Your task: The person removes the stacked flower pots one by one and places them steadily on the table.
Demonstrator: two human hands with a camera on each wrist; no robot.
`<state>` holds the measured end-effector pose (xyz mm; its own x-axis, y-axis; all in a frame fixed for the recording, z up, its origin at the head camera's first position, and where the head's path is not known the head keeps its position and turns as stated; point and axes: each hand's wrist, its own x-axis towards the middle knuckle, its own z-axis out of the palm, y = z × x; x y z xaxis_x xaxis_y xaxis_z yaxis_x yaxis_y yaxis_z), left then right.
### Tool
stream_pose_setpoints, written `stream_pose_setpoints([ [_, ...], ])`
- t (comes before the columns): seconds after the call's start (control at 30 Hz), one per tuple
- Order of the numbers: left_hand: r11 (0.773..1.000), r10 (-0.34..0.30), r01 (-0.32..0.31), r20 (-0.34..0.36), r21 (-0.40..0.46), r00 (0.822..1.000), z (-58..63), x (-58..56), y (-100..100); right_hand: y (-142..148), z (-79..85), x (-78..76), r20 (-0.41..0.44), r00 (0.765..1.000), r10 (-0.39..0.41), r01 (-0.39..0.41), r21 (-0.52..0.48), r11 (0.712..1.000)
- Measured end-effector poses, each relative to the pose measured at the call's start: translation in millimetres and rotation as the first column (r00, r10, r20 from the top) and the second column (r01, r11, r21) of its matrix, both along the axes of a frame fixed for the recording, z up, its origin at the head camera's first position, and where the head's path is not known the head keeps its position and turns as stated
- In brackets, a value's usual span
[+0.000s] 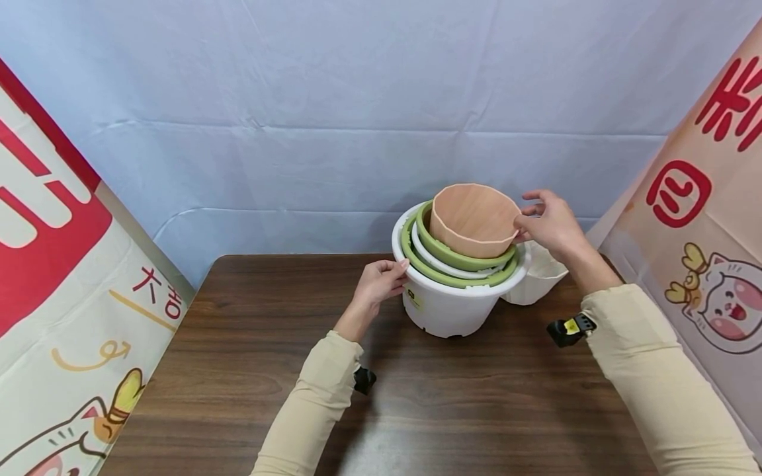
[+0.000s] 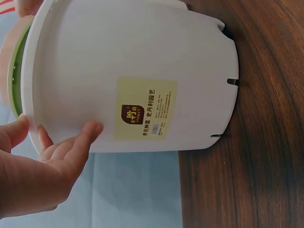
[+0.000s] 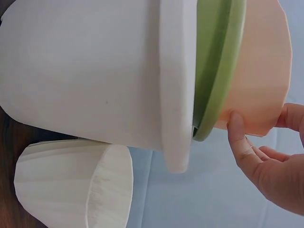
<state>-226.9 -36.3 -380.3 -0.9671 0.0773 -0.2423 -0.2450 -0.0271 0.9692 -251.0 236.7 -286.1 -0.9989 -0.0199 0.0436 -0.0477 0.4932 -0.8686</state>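
A large white flowerpot [image 1: 446,316] stands upright with green and white pots nested inside it. Topmost in the stack is a peach faceted pot [image 1: 473,246], a little tilted, inside a green pot [image 3: 219,71]. My left hand [image 1: 381,283] pinches the white pot's rim on its left side; in the left wrist view the thumb is on the rim and fingers lie against the outer wall, near a yellow label [image 2: 145,109]. With thumb and fingers, my right hand [image 1: 552,226] pinches the peach pot's rim at its right edge.
A cream ribbed pot [image 3: 57,178] stands right beside the large pot, partly hidden behind it in the head view. The stack is near the back of the dark wooden table [image 1: 268,350], before a pale blue cloth [image 1: 297,172]. Printed banners [image 1: 661,264] flank both sides.
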Motion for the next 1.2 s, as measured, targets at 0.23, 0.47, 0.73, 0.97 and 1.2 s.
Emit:
stream_pose_setpoints([
  [0.23,1.000,0.001,-0.001,-0.003,0.001,1.000,-0.3,0.1,0,1,4.8,0.0,0.008,1.000,-0.003,0.003,0.009,1.000],
  [0.47,1.000,-0.001,0.001,-0.003,-0.004,1.000,0.3,-0.1,0,2,11.9,2.2,0.004,1.000,-0.007,0.007,-0.037,0.999],
  [0.73,1.000,-0.005,0.005,-0.004,-0.003,1.000,0.8,1.2,-1,5,17.8,4.2,-0.021,0.999,-0.025,0.023,-0.077,0.997],
  [0.97,1.000,-0.002,0.002,0.003,-0.001,1.000,1.1,0.8,0,8,23.0,6.2,-0.016,0.999,-0.049,0.048,-0.070,0.996],
  [1.2,1.000,-0.004,0.004,0.012,0.011,1.000,-1.0,-0.6,2,14,28.9,10.7,-0.035,0.997,-0.063,0.059,-0.094,0.994],
])
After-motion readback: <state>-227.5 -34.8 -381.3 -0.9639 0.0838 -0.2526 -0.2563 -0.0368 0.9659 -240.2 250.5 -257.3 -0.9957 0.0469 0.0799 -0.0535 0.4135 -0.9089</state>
